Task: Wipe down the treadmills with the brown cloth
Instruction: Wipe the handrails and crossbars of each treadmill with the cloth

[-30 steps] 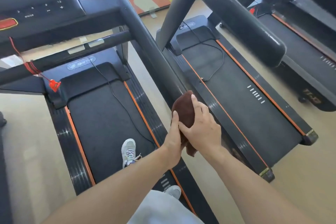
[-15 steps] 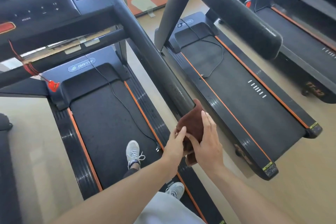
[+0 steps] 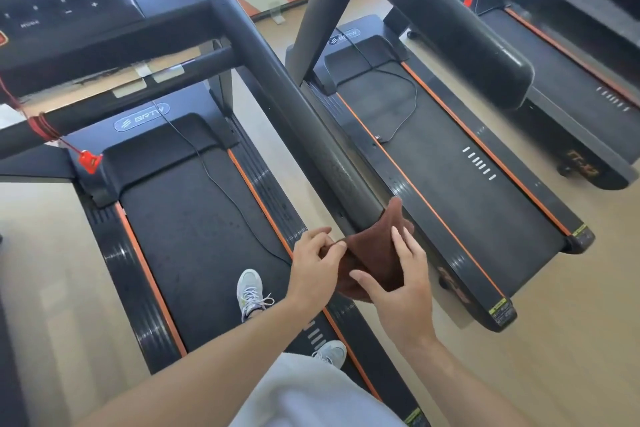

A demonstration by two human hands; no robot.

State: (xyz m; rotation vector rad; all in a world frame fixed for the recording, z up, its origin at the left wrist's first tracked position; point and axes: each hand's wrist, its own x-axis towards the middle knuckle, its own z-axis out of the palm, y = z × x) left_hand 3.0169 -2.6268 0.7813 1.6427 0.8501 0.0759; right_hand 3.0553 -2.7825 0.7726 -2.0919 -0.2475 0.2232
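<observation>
Two hands work the brown cloth (image 3: pixel 374 253) at the near end of the handrail (image 3: pixel 298 114) that belongs to the treadmill (image 3: pixel 194 218) the person stands on. The cloth is draped over the rounded tip of this rail, with its upper corner lying against the rail end and its lower folds hanging below it.

Left hand (image 3: pixel 317 262): positioned just left of the cloth, at the same height as the rail tip. Its thumb and forefinger pinch the left edge of the cloth; the remaining fingers are loosely curled above it. This grip is narrow and holds cloth only.

Right hand (image 3: pixel 403 282): positioned on the near right face of the cloth. The fingers are extended and lie flat on the fabric, pointing up toward the rail tip, while the thumb reaches left beneath the lower fold. The grip is wide, pressing the cloth between fingers and thumb rather than closing on it.

The cloth therefore lies between both hands, touching each, and touching the rail end above them.

Surroundings: a second treadmill (image 3: pixel 450 166) stands just to the right, with its own handrail (image 3: pixel 467 45) overhead, and part of a third treadmill (image 3: pixel 588 80) shows beyond it. A red safety clip (image 3: pixel 90 160) hangs on a cord from the crossbar at left. Two white sneakers (image 3: pixel 250 289) rest on the belt below the left forearm.
</observation>
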